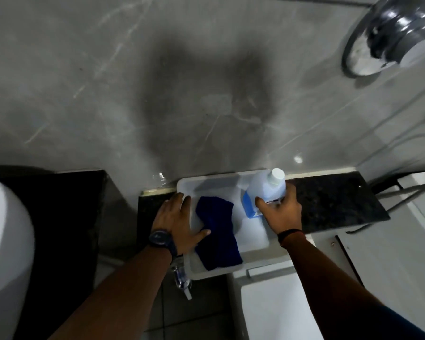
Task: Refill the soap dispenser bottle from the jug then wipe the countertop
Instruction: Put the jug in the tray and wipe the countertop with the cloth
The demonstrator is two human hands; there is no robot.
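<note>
A white plastic tray (255,256) sits on a dark granite countertop (334,202) against the grey wall. Inside the tray lies a dark blue cloth (219,231). A translucent jug (265,190) with a white cap and a blue label stands at the tray's far right corner. My right hand (281,212) is wrapped around the jug's lower body. My left hand (179,222) rests flat on the tray's left rim, fingers spread, thumb touching the cloth. No soap dispenser bottle can be made out for certain.
A clear pump-like piece (182,280) hangs below the tray's left front corner. A white toilet lid (5,241) is at the left, a white appliance top (280,305) below the tray, and a round chrome fitting (390,38) on the wall, upper right.
</note>
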